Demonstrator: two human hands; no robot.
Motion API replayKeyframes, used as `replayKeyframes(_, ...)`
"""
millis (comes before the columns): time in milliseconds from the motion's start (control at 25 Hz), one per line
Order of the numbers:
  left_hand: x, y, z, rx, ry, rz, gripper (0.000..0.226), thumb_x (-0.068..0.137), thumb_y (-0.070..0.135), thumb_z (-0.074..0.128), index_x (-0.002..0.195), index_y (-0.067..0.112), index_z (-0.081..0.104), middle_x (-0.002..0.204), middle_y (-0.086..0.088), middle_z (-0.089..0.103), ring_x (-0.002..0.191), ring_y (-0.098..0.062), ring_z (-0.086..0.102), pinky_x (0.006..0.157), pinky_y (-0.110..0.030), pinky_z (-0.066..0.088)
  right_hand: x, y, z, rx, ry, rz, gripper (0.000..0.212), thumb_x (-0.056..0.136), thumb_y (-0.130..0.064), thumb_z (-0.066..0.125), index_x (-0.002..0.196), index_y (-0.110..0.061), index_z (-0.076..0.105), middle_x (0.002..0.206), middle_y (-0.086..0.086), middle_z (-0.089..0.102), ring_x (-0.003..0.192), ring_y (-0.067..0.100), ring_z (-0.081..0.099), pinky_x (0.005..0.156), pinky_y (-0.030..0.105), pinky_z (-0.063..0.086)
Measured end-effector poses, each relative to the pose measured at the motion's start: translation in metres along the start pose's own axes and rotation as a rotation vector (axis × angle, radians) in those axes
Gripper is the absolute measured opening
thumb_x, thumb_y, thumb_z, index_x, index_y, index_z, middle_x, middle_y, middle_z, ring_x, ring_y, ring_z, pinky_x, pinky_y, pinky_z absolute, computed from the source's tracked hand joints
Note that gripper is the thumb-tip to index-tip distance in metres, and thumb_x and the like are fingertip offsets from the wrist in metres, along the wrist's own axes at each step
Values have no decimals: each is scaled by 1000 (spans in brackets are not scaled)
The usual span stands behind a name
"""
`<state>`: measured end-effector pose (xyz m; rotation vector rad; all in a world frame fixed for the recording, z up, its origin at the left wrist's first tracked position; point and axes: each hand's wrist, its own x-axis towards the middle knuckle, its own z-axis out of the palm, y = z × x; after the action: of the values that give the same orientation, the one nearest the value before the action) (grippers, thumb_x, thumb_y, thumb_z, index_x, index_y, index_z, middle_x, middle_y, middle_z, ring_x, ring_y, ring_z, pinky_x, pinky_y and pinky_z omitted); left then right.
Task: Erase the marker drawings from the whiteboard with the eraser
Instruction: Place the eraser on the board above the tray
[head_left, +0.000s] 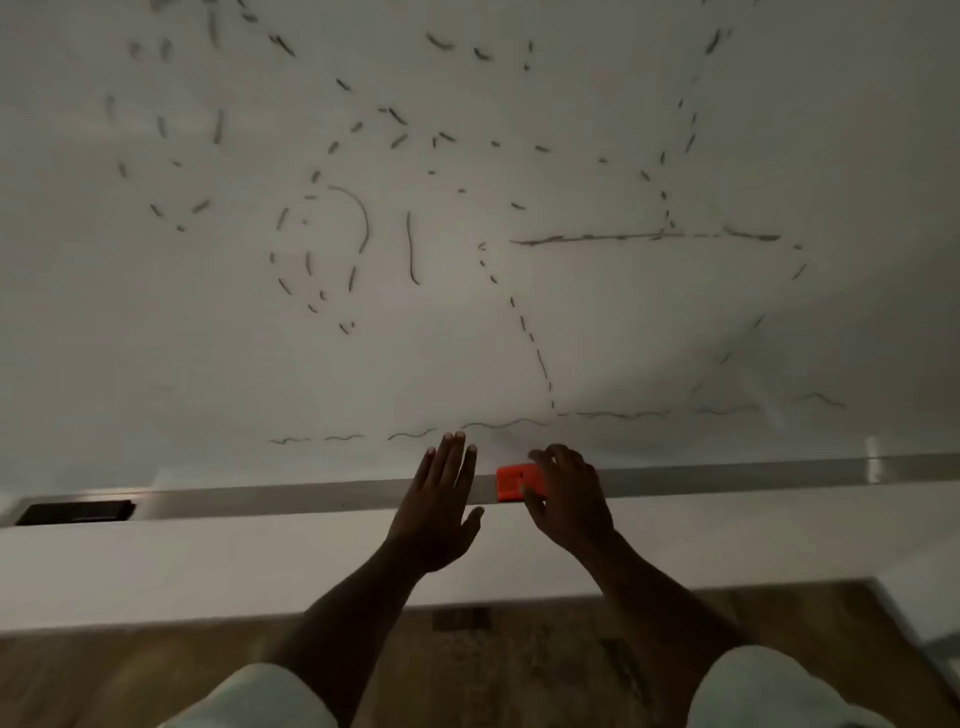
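The whiteboard (597, 322) fills the upper view and carries broken black marker strokes (644, 238): a boat-like outline, dashed curves and wavy lines along the bottom. An orange eraser (511, 482) sits on the metal tray (311, 498) under the board. My right hand (563, 496) is curled over the eraser's right side, with fingers and thumb touching it. My left hand (441, 506) is flat with fingers spread, just left of the eraser, its fingertips at the board's lower edge.
A dark rectangular object (78, 512) lies at the tray's far left. Below the tray runs a white ledge (208, 566), then wooden floor (493, 665). Pale sleeves show at the bottom corners.
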<state>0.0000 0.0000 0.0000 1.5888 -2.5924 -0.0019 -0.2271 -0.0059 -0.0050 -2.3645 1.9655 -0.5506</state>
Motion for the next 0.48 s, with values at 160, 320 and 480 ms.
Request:
replayKeyframes(160,-8,-3,51,-20,-182,-102,79,96,53,39,155,1,38,162,-26,32,150,-42,31,116,-53,41,-3,13,46,-25,-177,5,50,88,-37,65,133,-20,53,133,10,52,117,34,54,97,43,48)
replayKeyframes(320,-8,-14,86,-57,-273,-143,79,94,55,39,153,2,41,157,-25,42,144,-42,42,111,-52,43,9,21,72,-110,-219,22,51,85,-29,70,133,-26,53,138,15,48,117,38,54,95,48,49)
replayKeyframes(480,-8,-17,106,-129,-325,-172,86,95,61,22,162,8,11,168,-23,13,154,-42,13,125,-49,18,17,21,81,-197,-216,2,33,80,-16,74,111,-24,65,128,17,53,112,40,56,89,52,51)
